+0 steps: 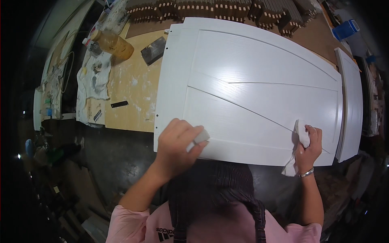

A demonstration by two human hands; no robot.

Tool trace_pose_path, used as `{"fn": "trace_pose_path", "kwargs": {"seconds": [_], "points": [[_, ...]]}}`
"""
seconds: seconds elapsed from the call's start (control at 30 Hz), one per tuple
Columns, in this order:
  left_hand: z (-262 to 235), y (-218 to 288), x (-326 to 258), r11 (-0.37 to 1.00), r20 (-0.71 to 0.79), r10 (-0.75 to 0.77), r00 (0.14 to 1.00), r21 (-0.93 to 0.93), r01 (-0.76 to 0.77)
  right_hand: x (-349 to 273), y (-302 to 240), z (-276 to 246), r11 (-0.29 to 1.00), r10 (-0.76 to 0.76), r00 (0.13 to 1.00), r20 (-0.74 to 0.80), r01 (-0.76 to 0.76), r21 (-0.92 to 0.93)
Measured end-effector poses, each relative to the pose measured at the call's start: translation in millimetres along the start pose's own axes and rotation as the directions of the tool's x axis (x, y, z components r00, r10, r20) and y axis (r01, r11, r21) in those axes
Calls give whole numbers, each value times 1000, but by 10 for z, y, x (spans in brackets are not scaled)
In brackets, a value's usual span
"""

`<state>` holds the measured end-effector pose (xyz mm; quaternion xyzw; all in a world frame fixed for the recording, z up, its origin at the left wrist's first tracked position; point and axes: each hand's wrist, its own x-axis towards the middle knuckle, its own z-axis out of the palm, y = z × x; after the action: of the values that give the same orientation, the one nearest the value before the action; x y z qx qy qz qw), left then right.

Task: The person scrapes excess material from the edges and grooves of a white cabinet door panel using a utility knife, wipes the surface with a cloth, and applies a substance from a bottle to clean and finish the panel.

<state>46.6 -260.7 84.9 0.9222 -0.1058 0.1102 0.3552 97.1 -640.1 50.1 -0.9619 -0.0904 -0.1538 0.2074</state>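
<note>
A large white cabinet door panel (243,109) with grooved lines lies flat in front of me, its near edge close to my body. At its near left corner, my left hand (176,141) is closed round a small light-grey block (201,137) that looks like a sanding sponge. My right hand (308,150) grips a crumpled white cloth (302,133) over the near right part of the panel. One end of the cloth hangs past the panel's near edge.
Behind the panel lie stacks of brown slotted strips (227,10). On the wooden table (129,87) at left are a bottle of amber liquid (115,45), a dark flat block (154,51), a black strip (119,104) and a stained cloth (95,77). Another white panel (350,107) stands at right.
</note>
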Motion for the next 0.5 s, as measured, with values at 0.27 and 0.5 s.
{"fn": "trace_pose_path", "kwargs": {"seconds": [0.27, 0.5], "points": [[4, 73, -167, 976, -57, -87, 995, 195, 96, 3, 78, -17, 998, -15, 1000, 20, 14, 62], [-70, 59, -160, 919, -107, -342, 933, 171, 356, 13, 124, -31, 991, -19, 1000, 24, 16, 134]]}}
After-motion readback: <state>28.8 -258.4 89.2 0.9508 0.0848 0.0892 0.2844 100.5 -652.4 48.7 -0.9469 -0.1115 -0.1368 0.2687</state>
